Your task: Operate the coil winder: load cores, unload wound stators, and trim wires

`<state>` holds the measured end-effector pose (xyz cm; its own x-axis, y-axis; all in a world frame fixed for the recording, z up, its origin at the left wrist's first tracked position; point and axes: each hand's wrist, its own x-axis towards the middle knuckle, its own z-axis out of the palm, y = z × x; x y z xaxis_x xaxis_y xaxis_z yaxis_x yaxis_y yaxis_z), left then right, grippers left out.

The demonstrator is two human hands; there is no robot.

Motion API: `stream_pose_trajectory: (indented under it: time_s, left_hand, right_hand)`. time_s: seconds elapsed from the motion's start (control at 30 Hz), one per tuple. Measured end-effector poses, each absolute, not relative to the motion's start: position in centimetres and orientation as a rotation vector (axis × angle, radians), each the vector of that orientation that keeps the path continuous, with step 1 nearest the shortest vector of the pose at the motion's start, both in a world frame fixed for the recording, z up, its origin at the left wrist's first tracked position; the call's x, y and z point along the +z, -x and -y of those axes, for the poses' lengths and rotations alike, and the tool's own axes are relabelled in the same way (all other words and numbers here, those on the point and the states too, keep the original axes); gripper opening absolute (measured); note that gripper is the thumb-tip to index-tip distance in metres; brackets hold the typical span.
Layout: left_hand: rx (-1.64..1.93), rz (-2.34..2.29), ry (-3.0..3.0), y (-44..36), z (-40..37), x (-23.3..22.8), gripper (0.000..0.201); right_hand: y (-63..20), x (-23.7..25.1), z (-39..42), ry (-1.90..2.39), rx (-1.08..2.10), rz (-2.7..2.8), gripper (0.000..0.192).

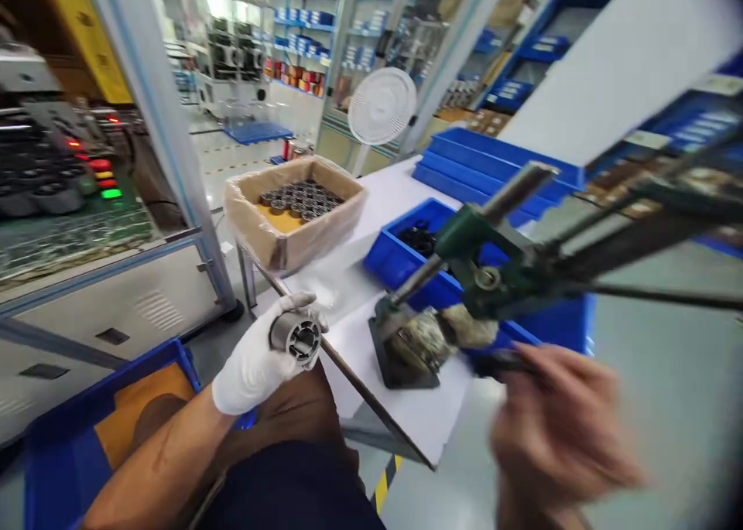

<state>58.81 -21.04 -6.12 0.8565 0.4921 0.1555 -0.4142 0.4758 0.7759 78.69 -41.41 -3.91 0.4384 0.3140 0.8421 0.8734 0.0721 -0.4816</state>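
White bench (360,282) carries blue bin (395,263), cardboard box of cores (293,205), green lever press (481,271). Left hand (261,356), gloved, grips steel rotor core (296,336) off the bench edge. Right hand (560,429) blurred near press; grip indeterminate. Judged step: loading; next needs core seated squarely.

Your left hand (255,360) sits left of the table (406,197) edge, around a metal cylinder (296,335). Right of it, the hand press (464,282) stands on the table's near corner, with your right hand (557,429) in front of it. Behind the press lies a bin (388,263); behind-left, a cardboard box (293,240) holds ring parts (302,197). The fan (381,106) stands behind the table
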Motion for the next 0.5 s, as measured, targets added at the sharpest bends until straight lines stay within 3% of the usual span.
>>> stream_pose_trajectory:
  time_s: [0.13, 0.37, 0.5]
  left_hand:
    - [0.615, -0.213, -1.188, -59.1, 22.8, -6.0, 0.098]
    - [0.701, -0.448, -1.392, -57.4, 24.0, -5.1, 0.077]
    - [0.67, -0.416, -1.391, -57.5, 23.6, -5.4, 0.077]
  right_hand:
    - [-73.7, -3.8, 37.2, 1.328, -0.293, 1.485, 0.046]
    - [-71.8, -4.0, 34.3, 1.153, -0.156, 1.733, 0.051]
    - [-72.8, -4.5, 35.1, 1.253, -0.36, 1.81, 0.045]
